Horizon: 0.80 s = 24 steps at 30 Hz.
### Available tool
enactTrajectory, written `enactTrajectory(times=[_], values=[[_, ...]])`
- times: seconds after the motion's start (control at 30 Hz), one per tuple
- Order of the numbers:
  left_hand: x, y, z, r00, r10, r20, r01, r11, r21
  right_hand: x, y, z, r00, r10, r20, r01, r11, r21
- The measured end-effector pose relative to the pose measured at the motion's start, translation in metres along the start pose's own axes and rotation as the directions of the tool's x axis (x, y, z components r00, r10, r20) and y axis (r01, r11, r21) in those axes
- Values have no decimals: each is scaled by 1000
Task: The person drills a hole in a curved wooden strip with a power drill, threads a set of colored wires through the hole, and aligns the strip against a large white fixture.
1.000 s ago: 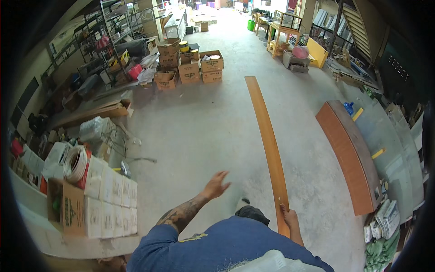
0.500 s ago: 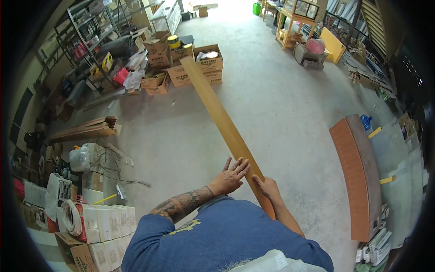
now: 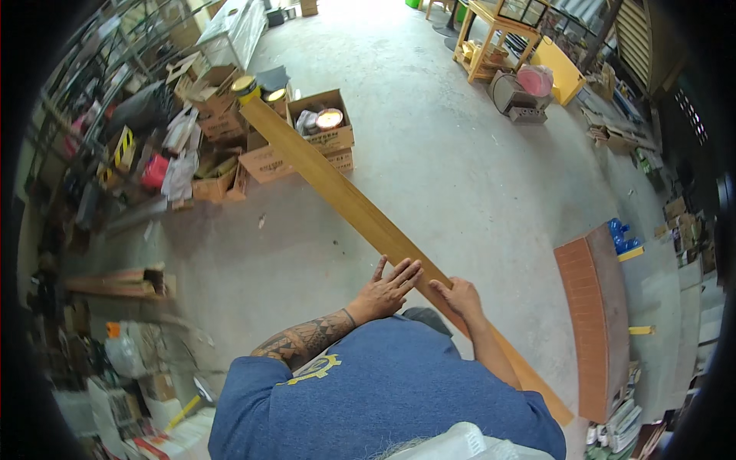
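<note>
A long brown wooden plank [image 3: 337, 190] runs diagonally in front of me, from the boxes at the far left to beside my right elbow. My right hand [image 3: 462, 300] grips its right edge, the thumb lying over the top face and the other fingers mostly hidden. On the opposite edge my left hand [image 3: 386, 290] lies flat with fingers outstretched, the fingertips touching the plank's face. Below the right hand, my forearm covers part of the plank, whose near end [image 3: 548, 399] shows past it.
Cardboard boxes [image 3: 337, 139] with paint cans stand beyond the plank's far end. A long box-like piece with an orange-brown face [image 3: 580, 322] lies at right. Stacked boards [image 3: 115, 284] and clutter line the left side. A wooden stand [image 3: 502, 38] is at the far right.
The plank has swung so that its far end points more to the left, and its near end now shows by my right elbow. Both hands keep their places on it. The view has turned.
</note>
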<state>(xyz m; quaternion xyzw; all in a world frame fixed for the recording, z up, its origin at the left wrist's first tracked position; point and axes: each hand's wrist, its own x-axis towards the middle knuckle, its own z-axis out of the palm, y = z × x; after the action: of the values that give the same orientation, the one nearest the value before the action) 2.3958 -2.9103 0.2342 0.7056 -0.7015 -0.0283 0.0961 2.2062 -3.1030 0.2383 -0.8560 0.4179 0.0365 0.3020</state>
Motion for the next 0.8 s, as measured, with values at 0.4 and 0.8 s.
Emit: enactTrajectory(times=[0.4,0.8], values=[[274,-343,-1,894,-447,18,434,857,-276,367,-1,-103,974,222,32,-224,971,83],[142,-595,72,-74,-567,820,996,-10,84,790,-122,-178,955,142,262,-226,918,326]])
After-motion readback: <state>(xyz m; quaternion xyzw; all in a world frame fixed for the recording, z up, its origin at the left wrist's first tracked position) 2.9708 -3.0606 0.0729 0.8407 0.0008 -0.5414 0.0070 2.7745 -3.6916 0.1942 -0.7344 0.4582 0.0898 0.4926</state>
